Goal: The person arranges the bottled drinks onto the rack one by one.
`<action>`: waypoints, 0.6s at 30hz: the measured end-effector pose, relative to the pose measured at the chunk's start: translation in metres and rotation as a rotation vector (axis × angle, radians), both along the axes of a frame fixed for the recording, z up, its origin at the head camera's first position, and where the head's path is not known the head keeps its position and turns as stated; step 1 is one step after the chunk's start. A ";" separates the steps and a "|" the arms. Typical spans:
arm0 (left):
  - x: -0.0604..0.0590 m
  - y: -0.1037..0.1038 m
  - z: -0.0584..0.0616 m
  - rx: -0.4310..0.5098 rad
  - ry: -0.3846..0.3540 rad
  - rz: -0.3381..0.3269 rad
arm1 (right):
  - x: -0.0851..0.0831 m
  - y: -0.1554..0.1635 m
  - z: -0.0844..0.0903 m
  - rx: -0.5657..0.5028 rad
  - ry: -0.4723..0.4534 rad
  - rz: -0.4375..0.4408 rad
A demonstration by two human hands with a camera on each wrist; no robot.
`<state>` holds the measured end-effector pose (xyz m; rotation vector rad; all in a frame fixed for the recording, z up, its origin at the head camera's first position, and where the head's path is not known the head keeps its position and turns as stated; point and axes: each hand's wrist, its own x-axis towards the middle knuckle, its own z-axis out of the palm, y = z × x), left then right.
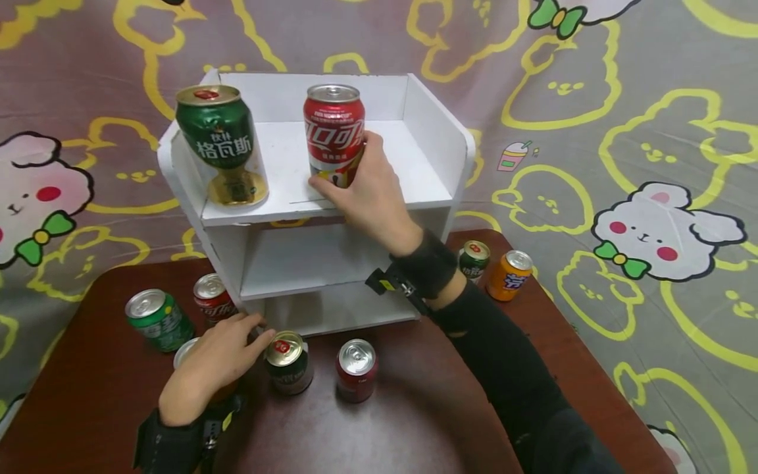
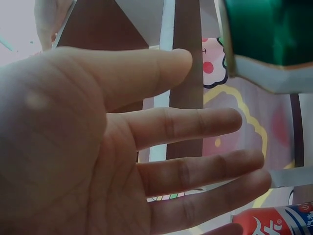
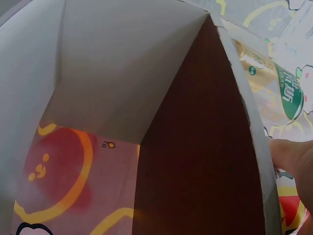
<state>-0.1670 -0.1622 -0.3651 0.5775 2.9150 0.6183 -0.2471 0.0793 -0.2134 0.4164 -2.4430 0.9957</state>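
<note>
Right hand (image 1: 381,194) grips red cola can (image 1: 333,125) low, likely for steadiness, at white shelf unit's (image 1: 417,161) top. Left hand (image 1: 220,359), apart, lower, holds nothing, fingers spread beside green kvass can (image 1: 290,372).

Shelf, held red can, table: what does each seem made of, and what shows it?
Shelf: perhaps painted board, matt white; flat panels with slightly rough edges.
Held red can: metal, probably aluminium, glossy print; its bare top shines silver.
Table: possibly wood or laminate, smooth reddish-brown; a soft sheen but no clear grain.
</note>
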 end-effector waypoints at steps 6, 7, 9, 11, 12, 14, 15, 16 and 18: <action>0.001 0.002 -0.001 0.007 -0.008 -0.016 | -0.001 0.000 -0.001 0.011 -0.017 -0.014; 0.001 0.002 -0.001 0.007 -0.013 -0.015 | -0.001 0.000 -0.001 0.016 -0.021 -0.014; 0.002 0.002 -0.002 0.009 -0.019 -0.011 | -0.001 -0.001 0.000 0.029 -0.027 -0.004; 0.003 0.002 -0.002 0.007 -0.020 -0.006 | -0.001 -0.002 0.001 0.042 -0.031 0.010; 0.003 0.002 -0.002 0.005 -0.019 -0.005 | -0.001 -0.002 0.001 0.047 -0.033 0.017; 0.003 0.002 -0.002 0.001 -0.016 -0.006 | 0.000 -0.003 0.003 0.058 -0.029 0.027; 0.003 0.002 -0.001 -0.001 -0.012 -0.010 | 0.000 -0.003 0.003 0.059 -0.028 0.026; 0.002 0.003 -0.001 -0.002 -0.010 -0.012 | 0.000 -0.003 0.004 0.059 -0.028 0.023; 0.001 0.003 0.000 -0.003 -0.004 -0.018 | 0.001 -0.002 0.005 0.056 -0.026 0.017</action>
